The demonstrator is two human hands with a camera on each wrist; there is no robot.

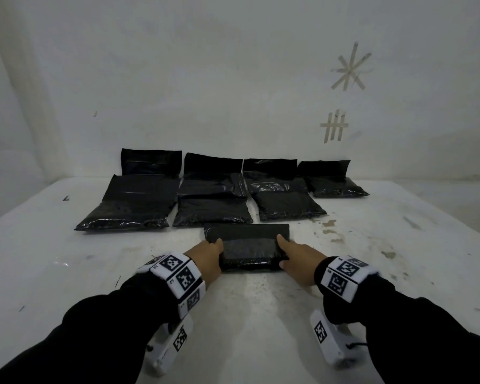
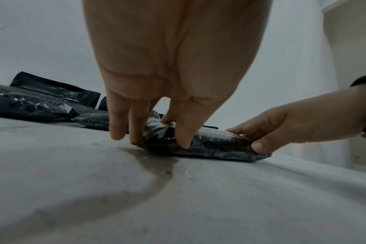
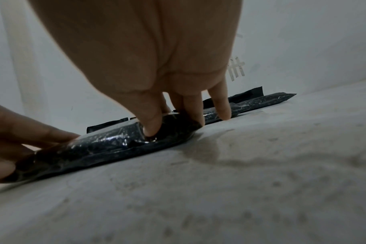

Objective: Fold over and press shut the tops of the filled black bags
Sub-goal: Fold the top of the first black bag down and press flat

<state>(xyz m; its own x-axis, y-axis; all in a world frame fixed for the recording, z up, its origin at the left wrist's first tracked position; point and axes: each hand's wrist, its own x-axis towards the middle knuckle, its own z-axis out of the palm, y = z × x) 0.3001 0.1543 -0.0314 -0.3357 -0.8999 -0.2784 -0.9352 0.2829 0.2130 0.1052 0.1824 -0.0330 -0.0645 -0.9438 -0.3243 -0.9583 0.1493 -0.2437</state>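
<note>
The black bag lay flat on the white table between the two hands, its top folded over onto its body, and it was filled with something dark and grainy that showed through the glossy film. The left hand gripped its left end: in the left wrist view the thumb pressed into the near edge while the other fingers reached over the end, with fingertips down at the table beside it. The right hand gripped the right end in the same way, its thumb denting the film and its fingers curled over the top. So both hands held the bag from its sides, each pinching one short end.

No printed brand or label could be read on the bag. The wrist bands on both black sleeves carried black-and-white square code markers with small single letters that were too small to read surely.

Beyond the fingertips of both hands, more black bags lay in rows towards the wall, also filled with dark grainy matter, their flat tops standing up or lying back unfolded. Past the right hand and higher, strips of tape on the wall formed tally-like marks and a star shape.
</note>
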